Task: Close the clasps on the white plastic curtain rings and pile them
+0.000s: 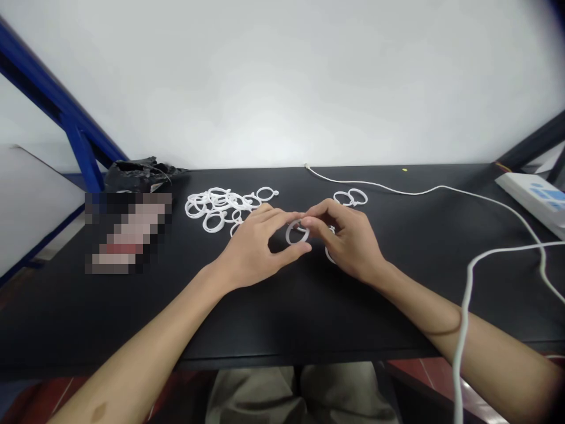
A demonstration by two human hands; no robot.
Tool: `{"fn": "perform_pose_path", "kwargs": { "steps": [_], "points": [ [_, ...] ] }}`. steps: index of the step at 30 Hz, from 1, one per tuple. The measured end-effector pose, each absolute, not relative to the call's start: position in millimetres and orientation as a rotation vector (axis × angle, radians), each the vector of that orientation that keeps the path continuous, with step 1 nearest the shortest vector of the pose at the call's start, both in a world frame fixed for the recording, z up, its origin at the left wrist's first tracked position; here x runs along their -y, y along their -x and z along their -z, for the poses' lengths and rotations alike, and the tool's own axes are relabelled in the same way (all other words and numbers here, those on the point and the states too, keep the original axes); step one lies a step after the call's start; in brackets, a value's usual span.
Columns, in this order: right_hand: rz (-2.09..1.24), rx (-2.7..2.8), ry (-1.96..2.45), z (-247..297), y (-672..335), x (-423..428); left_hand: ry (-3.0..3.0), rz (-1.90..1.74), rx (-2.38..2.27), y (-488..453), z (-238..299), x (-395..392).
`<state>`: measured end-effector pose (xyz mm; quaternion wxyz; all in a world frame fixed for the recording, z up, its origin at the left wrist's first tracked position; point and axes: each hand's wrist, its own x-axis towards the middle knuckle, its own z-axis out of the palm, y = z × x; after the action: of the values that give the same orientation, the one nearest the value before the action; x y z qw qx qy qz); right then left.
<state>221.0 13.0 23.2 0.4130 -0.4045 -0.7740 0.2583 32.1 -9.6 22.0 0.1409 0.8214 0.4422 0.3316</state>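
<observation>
Between my two hands is a white plastic ring (pixel 289 234), held a little above the black table. My left hand (pixel 256 241) curves around its left side, thumb below and fingertips at the top. At the ring's upper right, my right hand (pixel 346 235) pinches it with thumb and index finger. A pile of similar white rings (pixel 215 221) with small knobs lies to the left, partly behind my left hand. Two linked white rings (pixel 357 196) rest beyond my right hand. Another white ring (pixel 329 255) shows partly beneath that hand.
A white cable (pixel 415 193) crosses the black table (pixel 282 318) and loops over my right forearm. Crumpled black plastic (pixel 136 174) sits at the back left, near a blue metal frame (pixel 79 141). At the right edge lies a white-and-blue box (pixel 529 197). A pale wall stands behind.
</observation>
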Motion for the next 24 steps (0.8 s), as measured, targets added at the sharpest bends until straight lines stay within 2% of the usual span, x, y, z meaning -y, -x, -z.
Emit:
{"fn": "perform_pose_path", "kwargs": {
  "steps": [14,20,24],
  "points": [
    [-0.704,1.986,1.037,-21,-221,-15,-2.396,-0.928,-1.305,-31,-20,7],
    [-0.1,2.355,1.17,-10,-225,-23,-2.437,-0.977,-1.998,-11,-16,-9],
    [0.006,2.484,1.201,-7,-227,-24,-2.33,-0.748,-2.343,4,-12,-15]
  ]
}}
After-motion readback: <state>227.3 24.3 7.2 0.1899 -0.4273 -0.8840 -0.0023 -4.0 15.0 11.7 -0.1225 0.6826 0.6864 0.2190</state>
